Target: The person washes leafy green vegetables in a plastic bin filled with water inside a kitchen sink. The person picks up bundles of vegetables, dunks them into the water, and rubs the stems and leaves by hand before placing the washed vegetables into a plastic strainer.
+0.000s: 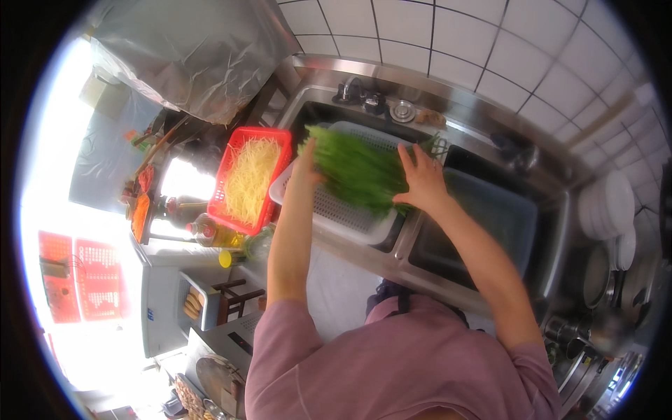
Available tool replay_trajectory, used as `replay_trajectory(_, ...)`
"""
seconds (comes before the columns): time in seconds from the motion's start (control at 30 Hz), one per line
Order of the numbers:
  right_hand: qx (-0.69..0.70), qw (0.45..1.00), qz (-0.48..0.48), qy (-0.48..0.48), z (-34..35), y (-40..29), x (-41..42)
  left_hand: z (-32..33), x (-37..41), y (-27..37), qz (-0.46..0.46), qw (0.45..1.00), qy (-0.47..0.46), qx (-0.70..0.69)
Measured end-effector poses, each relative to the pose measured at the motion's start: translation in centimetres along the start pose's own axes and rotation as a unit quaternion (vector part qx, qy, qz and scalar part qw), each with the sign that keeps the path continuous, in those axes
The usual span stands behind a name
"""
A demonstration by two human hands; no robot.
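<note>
A blurred bundle of leafy green vegetables [359, 168] lies over a light grey perforated plastic basket [346, 212] at the left sink basin. My left hand [310, 163] is at the bundle's left end, seen edge-on, its fingers partly hidden; whether it grips is unclear. My right hand [422, 176] has its fingers spread against the bundle's right end. Left of the basket, a red plastic basket [286, 152] holds pale yellow shredded vegetable [252, 178]. In the right basin sits a translucent tub [488, 220].
A faucet [349, 89] and a drain strainer [402, 111] are on the sink's back ledge. White bowls [606, 205] and pans [593, 275] stand to the right. Oil bottles [210, 233] stand at left, beneath foil-covered surfaces [205, 52].
</note>
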State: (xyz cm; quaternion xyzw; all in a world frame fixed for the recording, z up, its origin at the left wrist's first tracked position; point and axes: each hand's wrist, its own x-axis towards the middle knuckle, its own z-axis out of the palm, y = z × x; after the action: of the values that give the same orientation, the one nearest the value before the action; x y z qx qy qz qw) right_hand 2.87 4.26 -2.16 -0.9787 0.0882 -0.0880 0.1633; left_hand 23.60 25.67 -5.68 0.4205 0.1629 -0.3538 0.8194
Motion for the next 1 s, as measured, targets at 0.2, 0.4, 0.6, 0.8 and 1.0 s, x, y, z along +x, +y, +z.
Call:
replay_trajectory(0.2,0.029,0.998,0.041,0.042,-0.5,4.8,-6.1,0.2,-6.6,-4.7,0.073,0.989,0.105,0.069)
replay_trajectory(0.4,0.123,0.96,0.248,-0.041,8.7,24.2,-19.8,12.4,-13.2,-19.2,-0.17,0.932,-0.302,0.102)
replay_trajectory(0.6,0.024,0.935,0.302,-0.185,14.8,27.6,-18.6,10.3,-7.0,-36.6,-0.235,0.953,-0.03,0.19)
replay_trajectory(0.8,0.047,0.89,0.319,-0.323,20.0,26.7,-19.0,7.3,-0.5,-42.6,-0.264,0.927,0.138,0.226)
replay_trajectory(1.0,0.287,0.874,0.258,-0.296,22.5,31.0,-22.7,5.1,5.7,-46.3,-0.265,0.925,0.18,0.204)
